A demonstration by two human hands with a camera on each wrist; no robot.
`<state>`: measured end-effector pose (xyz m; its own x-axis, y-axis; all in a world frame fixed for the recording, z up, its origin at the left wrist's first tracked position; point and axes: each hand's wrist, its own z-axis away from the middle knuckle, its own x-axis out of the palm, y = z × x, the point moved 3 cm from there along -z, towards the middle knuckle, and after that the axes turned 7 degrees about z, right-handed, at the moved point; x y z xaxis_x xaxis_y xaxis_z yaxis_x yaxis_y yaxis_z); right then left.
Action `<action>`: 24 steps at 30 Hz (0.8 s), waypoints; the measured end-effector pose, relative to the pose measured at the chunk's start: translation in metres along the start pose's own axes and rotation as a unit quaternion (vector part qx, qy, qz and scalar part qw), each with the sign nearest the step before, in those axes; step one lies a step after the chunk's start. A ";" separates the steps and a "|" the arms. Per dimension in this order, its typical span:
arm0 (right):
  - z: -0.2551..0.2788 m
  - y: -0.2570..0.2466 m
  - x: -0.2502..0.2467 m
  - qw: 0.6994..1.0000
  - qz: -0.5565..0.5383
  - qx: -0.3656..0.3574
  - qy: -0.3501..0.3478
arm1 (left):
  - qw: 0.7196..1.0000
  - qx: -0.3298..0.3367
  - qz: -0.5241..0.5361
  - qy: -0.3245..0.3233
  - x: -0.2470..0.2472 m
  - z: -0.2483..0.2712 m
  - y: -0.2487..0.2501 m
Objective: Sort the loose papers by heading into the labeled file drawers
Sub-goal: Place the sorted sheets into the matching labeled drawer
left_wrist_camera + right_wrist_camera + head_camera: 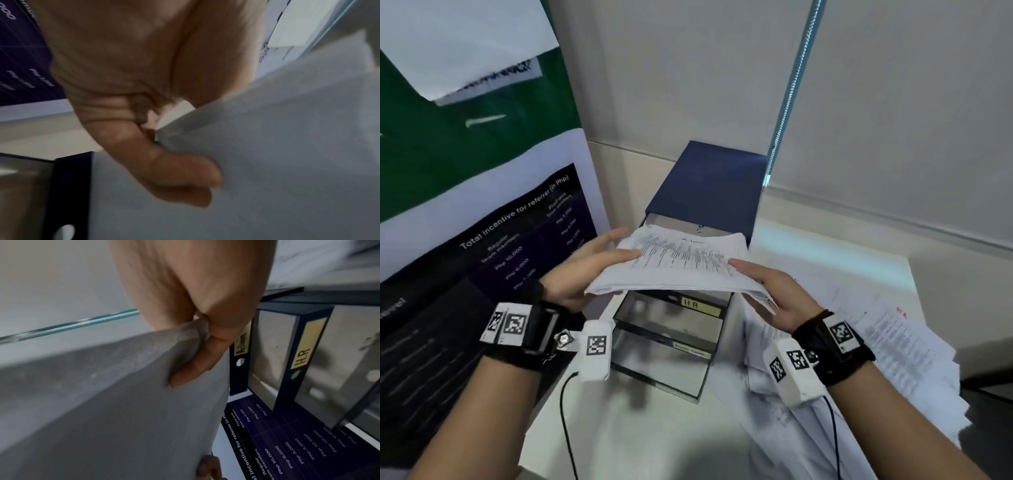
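Observation:
Both hands hold one sheaf of printed papers level above the pulled-out top drawer of a dark blue file drawer unit. My left hand grips its left edge, thumb on top, fingers underneath. My right hand pinches its right edge, fingers curled under the sheets. Below the sheaf the drawers stand pulled out in steps. One front carries a yellow "H.R" label; another reads "Admin". A lower drawer has a label too blurred to read.
A loose, fanned pile of printed papers lies on the white table right of the unit. A dark poster with price figures stands at the left. A blind's bead chain hangs behind the unit.

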<state>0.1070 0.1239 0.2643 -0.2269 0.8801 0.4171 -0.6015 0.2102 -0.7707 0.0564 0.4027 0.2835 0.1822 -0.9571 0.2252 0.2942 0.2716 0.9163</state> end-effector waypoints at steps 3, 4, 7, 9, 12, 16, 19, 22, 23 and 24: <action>-0.014 -0.001 0.009 1.000 0.019 0.002 0.024 | 0.999 0.016 0.019 0.023 -0.011 -0.005 0.014; -0.020 0.000 0.009 0.999 0.020 0.007 0.035 | 0.999 0.011 0.024 0.029 -0.011 -0.006 0.018; -0.036 -0.001 0.010 0.998 0.013 0.018 0.057 | 0.999 -0.009 0.016 0.044 -0.013 -0.019 0.015; -0.057 -0.001 0.002 0.993 0.047 0.005 0.109 | 0.999 -0.028 -0.003 0.045 -0.010 -0.028 0.011; -0.099 0.004 -0.026 0.991 0.091 0.005 0.102 | 0.997 -0.041 -0.044 0.057 -0.007 -0.046 0.004; -0.056 -0.015 0.001 0.989 0.109 0.048 0.087 | 0.995 -0.046 -0.073 0.045 -0.003 -0.057 0.006; -0.044 -0.020 -0.009 0.993 0.072 0.067 0.066 | 0.996 -0.058 -0.062 0.018 -0.005 -0.062 0.009; -0.053 -0.030 -0.006 0.993 0.064 0.055 0.081 | 0.995 -0.076 -0.066 0.018 -0.006 -0.073 0.008; -0.060 -0.032 -0.004 0.992 0.073 0.050 0.086 | 0.994 -0.082 -0.064 0.024 -0.006 -0.078 0.007; -0.067 -0.033 -0.003 0.991 0.089 0.040 0.089 | 0.994 -0.084 -0.060 0.030 -0.006 -0.081 0.008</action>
<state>0.1788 0.1429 0.2558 -0.2005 0.9627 0.1818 -0.6249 0.0172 -0.7805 0.1339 0.4185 0.2625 0.1900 -0.9774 0.0924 0.4691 0.1730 0.8660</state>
